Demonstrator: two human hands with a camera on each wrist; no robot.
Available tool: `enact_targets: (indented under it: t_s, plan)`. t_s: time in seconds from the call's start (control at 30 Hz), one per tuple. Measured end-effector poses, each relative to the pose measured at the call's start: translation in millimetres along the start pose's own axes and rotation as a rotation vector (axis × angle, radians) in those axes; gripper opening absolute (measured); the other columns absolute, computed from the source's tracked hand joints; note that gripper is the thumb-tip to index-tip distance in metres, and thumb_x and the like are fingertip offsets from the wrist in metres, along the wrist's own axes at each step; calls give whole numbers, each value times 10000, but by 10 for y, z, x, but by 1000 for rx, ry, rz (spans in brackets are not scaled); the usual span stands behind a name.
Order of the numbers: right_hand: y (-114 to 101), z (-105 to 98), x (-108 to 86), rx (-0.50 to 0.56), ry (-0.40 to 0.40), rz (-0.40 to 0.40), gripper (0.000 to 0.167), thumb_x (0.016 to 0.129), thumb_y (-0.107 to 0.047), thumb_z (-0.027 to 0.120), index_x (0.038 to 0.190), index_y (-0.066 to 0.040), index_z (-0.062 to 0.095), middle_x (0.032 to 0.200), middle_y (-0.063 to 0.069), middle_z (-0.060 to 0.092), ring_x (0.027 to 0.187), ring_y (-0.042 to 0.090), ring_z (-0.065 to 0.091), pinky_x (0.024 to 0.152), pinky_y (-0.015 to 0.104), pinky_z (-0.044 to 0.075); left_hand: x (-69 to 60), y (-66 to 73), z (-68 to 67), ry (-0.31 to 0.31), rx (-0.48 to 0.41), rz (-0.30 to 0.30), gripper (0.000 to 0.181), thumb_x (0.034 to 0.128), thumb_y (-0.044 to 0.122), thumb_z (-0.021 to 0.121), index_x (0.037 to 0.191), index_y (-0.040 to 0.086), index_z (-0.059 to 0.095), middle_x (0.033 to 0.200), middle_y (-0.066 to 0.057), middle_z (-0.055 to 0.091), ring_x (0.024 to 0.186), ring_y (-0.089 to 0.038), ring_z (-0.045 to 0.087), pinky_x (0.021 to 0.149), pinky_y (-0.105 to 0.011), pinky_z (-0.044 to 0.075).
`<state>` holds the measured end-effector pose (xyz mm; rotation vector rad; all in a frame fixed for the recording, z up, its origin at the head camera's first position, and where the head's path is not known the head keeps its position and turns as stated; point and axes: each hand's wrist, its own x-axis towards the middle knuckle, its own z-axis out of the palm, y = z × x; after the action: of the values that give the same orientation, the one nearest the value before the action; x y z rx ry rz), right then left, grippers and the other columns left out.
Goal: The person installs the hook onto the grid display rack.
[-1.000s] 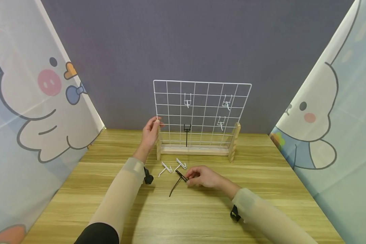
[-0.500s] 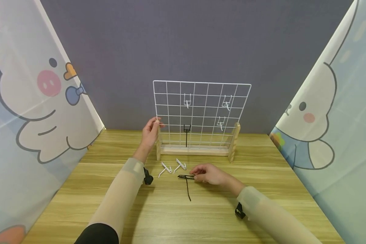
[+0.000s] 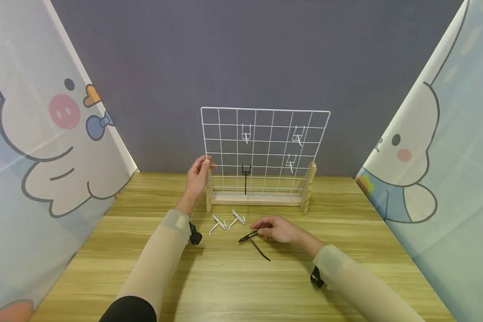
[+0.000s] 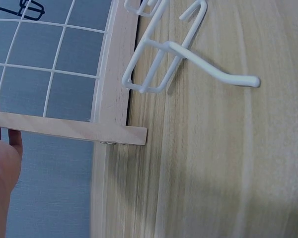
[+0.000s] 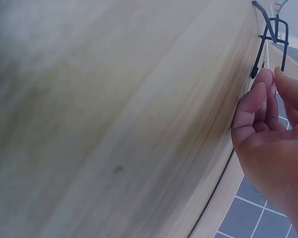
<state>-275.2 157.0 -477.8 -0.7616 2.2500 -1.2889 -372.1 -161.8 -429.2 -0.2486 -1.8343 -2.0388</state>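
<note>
A white wire grid (image 3: 264, 110) stands in a wooden base (image 3: 257, 201) with an upright post at each end. My left hand (image 3: 197, 178) grips the top of the left post, at the grid's edge. Three white hooks hang on the grid, one of them at upper centre (image 3: 246, 134), and a black hook (image 3: 246, 172) hangs lower down. Between thumb and fingers my right hand (image 3: 277, 230) pinches one end of a loose black hook (image 3: 248, 237), its long prong pointing toward the front right. In the right wrist view the black hook (image 5: 286, 49) extends beyond the fingertips.
Two white hooks lie on the wooden table (image 3: 225, 286) in front of the base, one at left (image 3: 218, 223) and one at right (image 3: 237, 218). A grey panel (image 3: 265, 53) rises behind, and printed cloths hang at both sides.
The black hook in my right hand has turned, its prong swinging from front left to front right. My right hand has moved slightly right; the left has kept its grip.
</note>
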Motion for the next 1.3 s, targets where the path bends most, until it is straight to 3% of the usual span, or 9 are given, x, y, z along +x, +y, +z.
enact_targets:
  t_s: [0.17, 0.37, 0.47, 0.67, 0.83, 1.07, 1.3]
  plan:
    - [-2, -28, -31, -13, 5, 3, 306, 1091, -68, 633, 1377, 18, 699, 1037, 144, 721, 819, 121, 600, 679, 237, 527, 2, -16, -2, -7, -13, 21, 345, 1166, 183, 542, 1391, -70, 605, 1106, -130, 787, 1001, -162, 743, 742, -235, 439]
    - [3, -110, -147, 20, 44, 37, 380, 1080, -97, 661, 1425, 59, 631, 1200, 167, 686, 1032, 167, 647, 876, 289, 631, -2, -12, -1, -15, -19, 25, 381, 1169, 172, 528, 1423, -109, 569, 1130, -178, 772, 1018, -147, 740, 704, -223, 400]
    - [-11, -150, -231, 35, 48, 59, 395, 1072, -102, 670, 1421, 73, 612, 1201, 180, 679, 1001, 198, 658, 831, 309, 636, -7, -1, -3, -12, -9, 20, 382, 1171, 181, 527, 1430, -97, 575, 1128, -166, 772, 959, -124, 722, 624, -220, 349]
    - [-34, -136, -373, 143, -2, 119, 367, 1075, -117, 684, 1374, 84, 613, 1119, 191, 712, 907, 204, 690, 778, 311, 625, -12, 12, -9, -7, -10, 14, 365, 1168, 188, 537, 1412, -78, 589, 1102, -122, 784, 1032, -194, 742, 698, -226, 410]
    - [-12, -41, -395, 223, -61, 142, 360, 1077, -138, 694, 1362, 73, 630, 1062, 118, 719, 890, 172, 690, 766, 292, 613, -14, 1, -6, -8, -1, 15, 331, 1167, 201, 547, 1389, -33, 621, 1103, -129, 787, 1056, -230, 745, 658, -225, 383]
    - [-18, 53, -378, 223, -77, 153, 333, 1078, -164, 702, 1346, 32, 673, 1055, 62, 720, 881, 167, 689, 739, 283, 588, -8, -13, -1, -11, -17, 14, 315, 1168, 194, 540, 1378, -22, 631, 1080, -56, 794, 1046, -142, 735, 896, -315, 459]
    - [-89, 112, -320, 164, -60, 152, 304, 1056, -166, 723, 1311, -1, 717, 999, 47, 707, 843, 163, 648, 679, 279, 543, -13, 3, 1, -2, -11, 8, 231, 1166, 205, 546, 1311, 100, 693, 1045, 12, 793, 1038, -168, 740, 723, -247, 406]
